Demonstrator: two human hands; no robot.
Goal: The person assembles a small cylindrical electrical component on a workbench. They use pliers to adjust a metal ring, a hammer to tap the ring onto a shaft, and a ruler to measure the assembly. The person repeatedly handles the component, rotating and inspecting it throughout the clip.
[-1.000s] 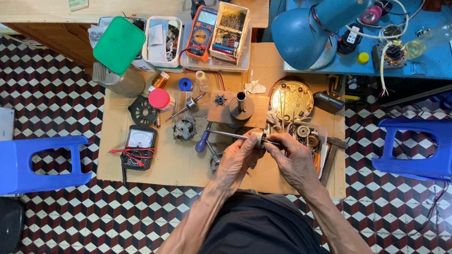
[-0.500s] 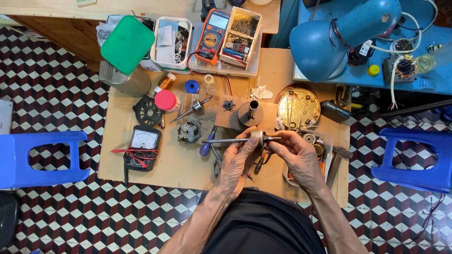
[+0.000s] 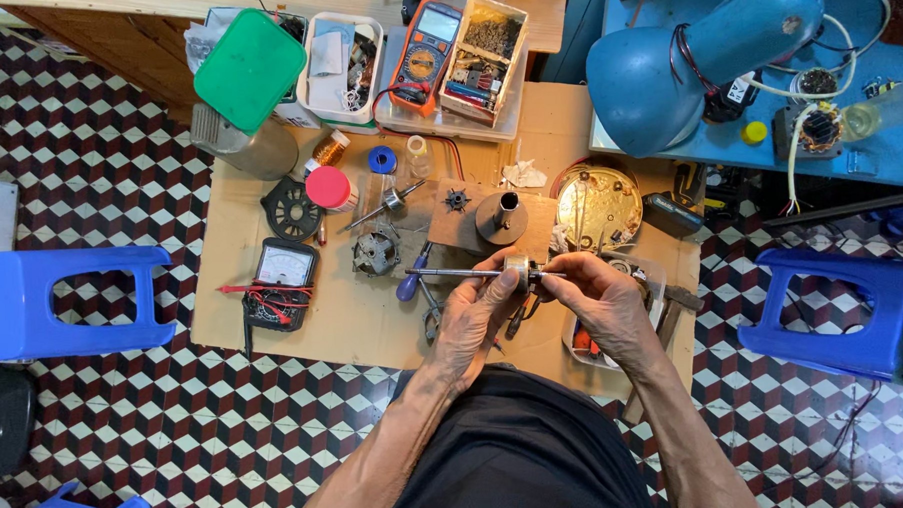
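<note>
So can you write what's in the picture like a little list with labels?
Place: cardboard work mat on a patterned tile floor
Left hand: grips a small metal rotor on a long shaft
Right hand: pinches the shaft's right end
Near the hands: blue-handled screwdriver, black meter with red leads
Farther off: orange multimeter, green lid, blue lamp

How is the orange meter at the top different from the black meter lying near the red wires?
The orange meter has an orange case, while the black meter is dark. The orange meter sits in a tray at the far edge; the black meter lies on the cardboard, to the left of the left hand. The orange meter has a round dial in its middle; the black meter shows a wide pale face. Both are handheld meters, with red leads nearby.
</note>
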